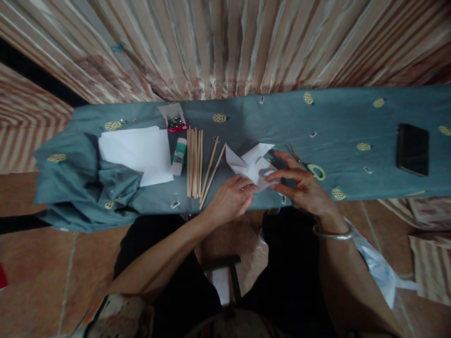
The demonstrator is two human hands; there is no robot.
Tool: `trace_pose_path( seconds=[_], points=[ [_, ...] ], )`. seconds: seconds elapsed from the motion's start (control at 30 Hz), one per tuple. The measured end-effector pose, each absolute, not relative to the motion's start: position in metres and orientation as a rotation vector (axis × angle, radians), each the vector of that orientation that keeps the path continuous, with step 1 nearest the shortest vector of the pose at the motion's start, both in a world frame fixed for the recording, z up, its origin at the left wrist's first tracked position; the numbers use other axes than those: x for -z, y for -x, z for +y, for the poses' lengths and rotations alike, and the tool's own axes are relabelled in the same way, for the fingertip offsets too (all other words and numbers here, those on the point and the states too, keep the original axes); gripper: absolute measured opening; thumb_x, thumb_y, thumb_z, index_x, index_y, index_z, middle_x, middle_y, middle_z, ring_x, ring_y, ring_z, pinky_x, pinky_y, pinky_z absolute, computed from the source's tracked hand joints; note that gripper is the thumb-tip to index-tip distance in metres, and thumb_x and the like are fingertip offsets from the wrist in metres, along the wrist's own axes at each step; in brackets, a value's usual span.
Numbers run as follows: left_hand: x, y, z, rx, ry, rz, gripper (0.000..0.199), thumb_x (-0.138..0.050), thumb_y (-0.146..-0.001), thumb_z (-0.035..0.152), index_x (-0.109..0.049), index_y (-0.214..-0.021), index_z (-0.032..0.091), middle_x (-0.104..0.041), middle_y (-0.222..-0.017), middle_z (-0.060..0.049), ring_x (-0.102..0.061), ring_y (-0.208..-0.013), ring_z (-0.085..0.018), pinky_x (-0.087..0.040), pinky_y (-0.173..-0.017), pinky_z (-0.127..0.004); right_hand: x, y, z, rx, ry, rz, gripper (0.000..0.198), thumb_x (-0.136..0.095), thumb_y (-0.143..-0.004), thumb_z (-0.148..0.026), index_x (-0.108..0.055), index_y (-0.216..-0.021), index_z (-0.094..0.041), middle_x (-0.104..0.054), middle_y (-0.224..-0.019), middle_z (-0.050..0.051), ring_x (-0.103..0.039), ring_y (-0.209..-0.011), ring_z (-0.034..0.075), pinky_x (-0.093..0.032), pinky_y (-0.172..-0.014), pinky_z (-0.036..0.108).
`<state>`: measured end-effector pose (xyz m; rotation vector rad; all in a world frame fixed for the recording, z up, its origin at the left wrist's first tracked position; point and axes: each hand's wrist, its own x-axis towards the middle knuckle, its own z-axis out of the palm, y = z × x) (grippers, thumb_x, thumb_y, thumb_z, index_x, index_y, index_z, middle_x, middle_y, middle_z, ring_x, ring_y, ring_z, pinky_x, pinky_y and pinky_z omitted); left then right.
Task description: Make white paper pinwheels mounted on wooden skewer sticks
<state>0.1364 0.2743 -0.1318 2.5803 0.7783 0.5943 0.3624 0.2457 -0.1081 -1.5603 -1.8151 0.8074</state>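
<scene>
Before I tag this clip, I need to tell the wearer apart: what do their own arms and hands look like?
Both the left hand and the right hand are ungloved. A silvery, rounded bangle circles the right wrist; none shows on the left. A patterned sleeve, beige with darker patches, covers the left arm near the elbow.

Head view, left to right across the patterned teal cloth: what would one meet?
Stacked white paper sheets, green-and-white glue stick, pale wooden sticks, folded white paper, green-handled scissors, flat black rectangular object.
</scene>
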Motion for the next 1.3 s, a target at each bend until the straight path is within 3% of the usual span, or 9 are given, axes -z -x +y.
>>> trace_pose_path(
  seconds=[0.17,0.5,0.67,0.9,1.1,1.3],
  points=[
    [0.128,-0.136,0.274,-0.540,-2.656,0.748,0.017,-0.054,-0.088,0.011,-0.065,-0.101,0.015,-0.067,-0.102,-0.009,-0.059,-0.097,-0.023,-0.052,-0.086,-0.038,0.107,-0.369,0.242,-0.766,1.548,-1.873,0.009,-0.071,-0.081,-0.037,-0.076,-0.079,-0.029,-0.054,-0.144,0.001,-0.040,-0.142,0.032,-0.030,-0.116,0.061],
    [0.128,-0.135,0.276,-0.502,-2.690,0.732,0.018,-0.054,-0.087,0.009,-0.065,-0.100,0.015,-0.067,-0.102,-0.009,-0.059,-0.093,-0.022,-0.051,-0.083,-0.037,0.106,-0.367,0.237,-0.815,1.540,-1.862,0.009,-0.068,-0.084,-0.034,-0.075,-0.080,-0.029,-0.055,-0.143,-0.001,-0.042,-0.141,0.027,-0.034,-0.116,0.058],
    [0.131,-0.137,0.274,-0.561,-2.652,0.757,0.016,-0.052,-0.089,0.014,-0.065,-0.099,0.015,-0.067,-0.100,-0.009,-0.059,-0.093,-0.022,-0.052,-0.084,-0.038,0.114,-0.354,0.242,-0.670,1.630,-1.757,0.006,-0.070,-0.081,-0.032,-0.074,-0.078,-0.028,-0.057,-0.141,0.001,-0.042,-0.141,0.030,-0.033,-0.115,0.058],
    [0.136,-0.136,0.272,-0.653,-2.531,0.809,0.036,-0.050,-0.094,0.017,-0.052,-0.130,0.014,-0.069,-0.106,-0.010,-0.062,-0.098,-0.022,-0.054,-0.089,-0.039,0.124,-0.338,0.241,-0.378,1.730,-1.698,0.008,-0.068,-0.080,-0.028,-0.072,-0.075,-0.023,-0.058,-0.139,0.007,-0.039,-0.141,0.034,-0.035,-0.114,0.059],
    [0.137,-0.137,0.274,-0.672,-2.488,0.744,0.024,-0.050,-0.095,0.014,-0.064,-0.114,0.016,-0.069,-0.107,-0.009,-0.063,-0.098,-0.020,-0.055,-0.088,-0.037,0.123,-0.327,0.239,-0.256,1.770,-1.731,0.011,-0.063,-0.084,-0.028,-0.070,-0.077,-0.023,-0.056,-0.140,0.006,-0.037,-0.143,0.034,-0.035,-0.113,0.059],
    [0.140,-0.140,0.275,-0.744,-2.443,0.753,0.022,-0.050,-0.094,0.013,-0.065,-0.111,0.013,-0.070,-0.102,-0.009,-0.063,-0.095,-0.019,-0.056,-0.086,-0.035,0.121,-0.322,0.236,-0.107,1.802,-1.821,0.013,-0.060,-0.088,-0.030,-0.068,-0.082,-0.022,-0.056,-0.141,0.009,-0.041,-0.140,0.034,-0.039,-0.111,0.057]
  ],
)
